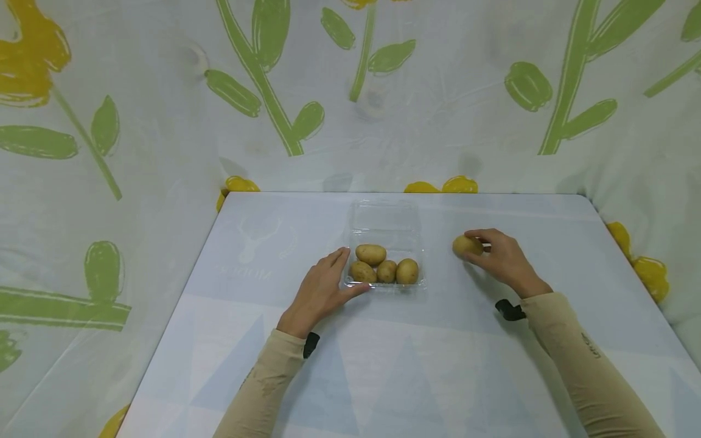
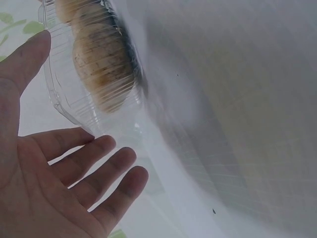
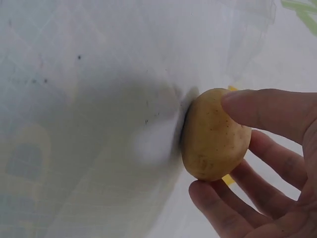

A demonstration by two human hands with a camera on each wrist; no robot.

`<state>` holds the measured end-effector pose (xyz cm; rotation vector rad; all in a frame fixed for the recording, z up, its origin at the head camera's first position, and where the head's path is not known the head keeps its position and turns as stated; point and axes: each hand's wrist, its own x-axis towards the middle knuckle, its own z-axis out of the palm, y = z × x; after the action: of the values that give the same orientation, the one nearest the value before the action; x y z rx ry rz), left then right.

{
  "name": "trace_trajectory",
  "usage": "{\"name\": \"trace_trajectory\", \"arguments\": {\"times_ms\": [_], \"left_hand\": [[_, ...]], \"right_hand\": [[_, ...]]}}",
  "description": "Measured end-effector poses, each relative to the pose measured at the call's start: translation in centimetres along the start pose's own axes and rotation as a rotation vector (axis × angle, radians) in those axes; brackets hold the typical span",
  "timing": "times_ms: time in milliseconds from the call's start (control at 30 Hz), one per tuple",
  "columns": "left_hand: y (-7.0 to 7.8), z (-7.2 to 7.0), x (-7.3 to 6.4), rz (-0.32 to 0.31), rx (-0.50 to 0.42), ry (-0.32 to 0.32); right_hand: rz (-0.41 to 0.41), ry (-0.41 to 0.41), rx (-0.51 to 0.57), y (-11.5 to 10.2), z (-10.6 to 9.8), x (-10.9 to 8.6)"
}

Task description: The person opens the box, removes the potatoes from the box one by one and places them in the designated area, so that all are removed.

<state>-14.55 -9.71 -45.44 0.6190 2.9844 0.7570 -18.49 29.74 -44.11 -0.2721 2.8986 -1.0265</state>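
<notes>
A clear plastic container (image 1: 395, 286) holds several potatoes (image 1: 370, 254), and its clear lid (image 1: 384, 216) lies back behind it. My left hand (image 1: 319, 291) is at the container's front left corner with the fingers spread. In the left wrist view, the thumb (image 2: 30, 57) and index finger meet the rim, while the other fingers stand apart from it. To the right of the container, my right hand (image 1: 501, 258) pinches a single potato (image 1: 467, 245) between thumb and fingers. The right wrist view shows this potato (image 3: 213, 139) at the tabletop; whether it touches is unclear.
The pale table (image 1: 416, 377) has a triangle pattern, with a faint deer-head print (image 1: 257, 240) at its back left. White curtains (image 1: 449, 115) with green stems and yellow flowers hang behind and at both sides of the table.
</notes>
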Motion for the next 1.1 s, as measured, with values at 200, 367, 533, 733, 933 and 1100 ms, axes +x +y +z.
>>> {"name": "trace_trajectory", "arguments": {"times_ms": [200,367,533,733,933,1100], "left_hand": [[0.0,-0.1,0.0,-0.001,-0.013,-0.002],[-0.1,-0.1,0.0,-0.005,-0.014,-0.009],[-0.1,-0.1,0.0,0.005,-0.022,0.001],[-0.1,-0.2,0.1,-0.007,-0.026,-0.013],[-0.1,-0.2,0.1,-0.003,-0.021,-0.023],[-0.1,-0.1,0.1,0.015,-0.015,-0.01]], "right_hand": [[-0.016,0.014,-0.004,0.2,0.1,0.0],[-0.013,0.015,-0.012,0.2,0.0,-0.1],[-0.001,0.008,-0.019,0.1,-0.1,-0.2],[-0.001,0.025,-0.028,0.0,-0.3,-0.2],[-0.024,0.062,-0.05,-0.2,-0.4,-0.2],[-0.071,0.115,-0.054,-0.9,-0.8,-0.3]]}}
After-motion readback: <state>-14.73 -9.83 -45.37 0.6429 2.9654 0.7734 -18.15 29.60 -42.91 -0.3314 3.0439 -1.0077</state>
